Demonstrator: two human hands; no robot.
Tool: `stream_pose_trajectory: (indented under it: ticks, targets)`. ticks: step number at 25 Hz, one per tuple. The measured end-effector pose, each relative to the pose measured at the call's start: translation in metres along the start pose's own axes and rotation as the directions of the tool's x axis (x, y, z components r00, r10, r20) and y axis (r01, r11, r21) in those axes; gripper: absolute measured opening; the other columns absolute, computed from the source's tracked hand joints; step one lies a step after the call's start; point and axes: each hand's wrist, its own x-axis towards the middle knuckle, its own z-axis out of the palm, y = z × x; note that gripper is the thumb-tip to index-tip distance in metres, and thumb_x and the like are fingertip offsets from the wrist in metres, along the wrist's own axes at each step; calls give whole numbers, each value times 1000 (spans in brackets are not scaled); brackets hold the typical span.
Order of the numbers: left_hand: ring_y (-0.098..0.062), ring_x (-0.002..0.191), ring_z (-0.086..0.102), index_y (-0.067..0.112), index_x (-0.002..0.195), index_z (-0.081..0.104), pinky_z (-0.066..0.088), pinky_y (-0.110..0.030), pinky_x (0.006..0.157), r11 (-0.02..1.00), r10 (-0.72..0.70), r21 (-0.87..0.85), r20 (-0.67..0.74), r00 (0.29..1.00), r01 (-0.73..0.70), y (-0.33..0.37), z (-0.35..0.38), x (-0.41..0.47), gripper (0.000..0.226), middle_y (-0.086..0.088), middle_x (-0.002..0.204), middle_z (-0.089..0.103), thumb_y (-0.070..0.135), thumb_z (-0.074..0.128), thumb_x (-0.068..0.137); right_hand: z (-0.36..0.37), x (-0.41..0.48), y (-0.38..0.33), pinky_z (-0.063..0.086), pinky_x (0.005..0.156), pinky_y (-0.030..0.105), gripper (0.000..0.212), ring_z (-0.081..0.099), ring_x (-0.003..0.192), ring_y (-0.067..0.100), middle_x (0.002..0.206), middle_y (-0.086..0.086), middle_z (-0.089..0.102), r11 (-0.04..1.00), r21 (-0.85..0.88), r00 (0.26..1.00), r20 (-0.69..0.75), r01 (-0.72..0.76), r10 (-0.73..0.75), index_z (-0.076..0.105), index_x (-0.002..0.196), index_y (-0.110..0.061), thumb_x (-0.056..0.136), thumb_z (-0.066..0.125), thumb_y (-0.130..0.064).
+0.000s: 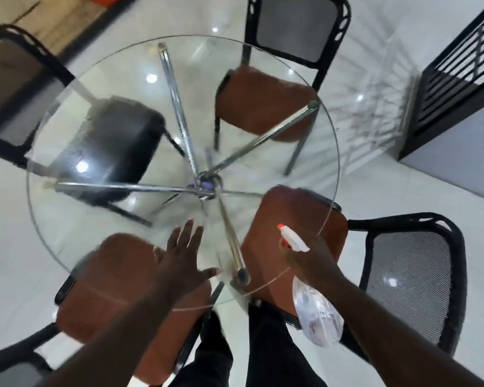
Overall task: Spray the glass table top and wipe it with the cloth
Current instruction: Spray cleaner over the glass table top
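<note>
I am standing at the near rim of the glass table top (118, 79), using its chrome hub (207, 184) as my reference. My right hand (312, 259) is wrapped around the neck of the spray bottle (316, 314), just outside the rim on the near right of the hub, with the red nozzle (280, 227) pointing inward over the glass so mist lands on the surface, not the floor. My left hand (183, 254) is lying flat and spread wide on the glass, nearer than the hub, holding nothing (probably bracing me). Fine droplets seem to be sitting on the glass left of the hub, so spraying is likely underway. No cloth is showing anywhere; I cannot tell where it is.
</note>
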Motion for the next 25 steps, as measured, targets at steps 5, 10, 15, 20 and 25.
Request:
stream_pose_trajectory:
  ticks: [5,10,15,20,25]
  targets:
    - [-24,163,-13,38,166,-4,11,-80,118,995,-92,-20,35,995,93,-89,0,-51,137,14,173,-23,75,82,67,94,-33,-51,41,48,24,15,50,51,18,61,2,56,989,142,986,159,31,-53,77,90,-5,84,72,8]
    - [-30,163,-12,31,167,-6,10,-73,125,997,-30,-68,95,995,36,-139,11,-86,137,7,174,-21,78,77,69,174,-6,-89,61,76,53,27,57,73,22,75,-3,64,984,-84,986,-46,158,-162,72,96,-22,79,65,-42]
    - [-27,163,-11,27,168,-3,10,-68,127,997,24,-80,68,997,-18,-154,23,-102,127,3,175,-20,72,74,78,197,-10,-132,60,77,43,16,71,76,32,80,9,73,978,-119,985,21,173,-171,70,88,-21,79,59,-29]
    - [-27,160,21,22,164,27,21,-54,129,992,53,-115,-16,998,-54,-142,14,-100,97,-2,174,21,61,73,87,196,-46,-90,57,66,32,7,61,62,7,71,-5,67,969,-133,970,152,211,-190,71,84,-32,86,72,-25]
    - [-27,142,50,19,148,55,41,-42,117,968,206,-137,-53,977,-212,-69,-17,-84,61,-2,153,55,45,71,95,121,-85,-40,58,55,32,6,60,54,9,68,15,64,997,42,995,-80,69,-66,74,89,-1,87,69,2]
